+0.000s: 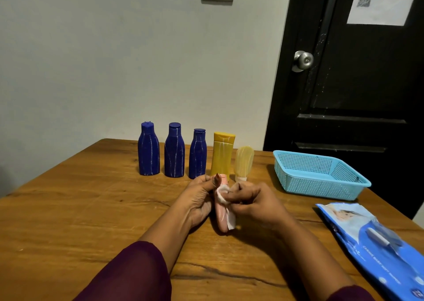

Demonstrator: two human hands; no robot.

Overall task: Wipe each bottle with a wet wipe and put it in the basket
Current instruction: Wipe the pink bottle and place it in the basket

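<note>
My left hand (199,201) grips a small pink bottle (221,218) over the table's middle, thumb on its upper part. My right hand (253,203) pinches a white wet wipe (226,195) against the bottle's side; the wipe's tail hangs by the bottle's lower end. Behind them stand three blue bottles (148,150) (174,151) (197,155), a yellow bottle (222,155) and a pale yellow tube (243,163) standing on its cap, all streaked with white marks. A light blue mesh basket (339,189) sits at the right with no bottle in it.
A blue pack of wet wipes (376,243) lies at the near right corner of the wooden table (80,209). A pale wall runs behind the bottles. A black door (355,83) with a metal knob stands behind the basket.
</note>
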